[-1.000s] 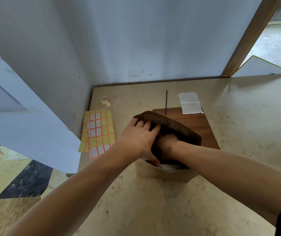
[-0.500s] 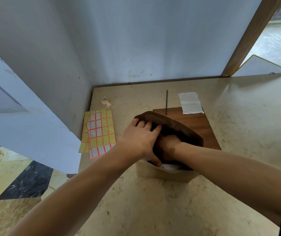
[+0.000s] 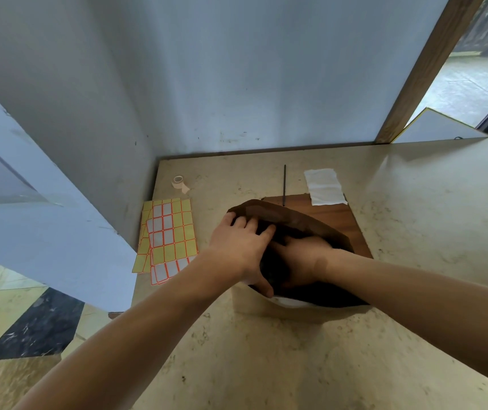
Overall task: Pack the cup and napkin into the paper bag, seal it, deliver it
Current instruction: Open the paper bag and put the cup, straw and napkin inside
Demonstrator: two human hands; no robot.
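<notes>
Beige, stone-patterned bench set into a corner of two pale walls. Lying directly on it: sheets of yellow and white labels with orange borders at the left edge, overlapping one another; a small roll of tape near the back left corner; a thin dark stick and a white napkin toward the rear, both overlapping the far edge of a brown wooden board. An open paper bag stands in the middle, partly over the board's near side.
</notes>
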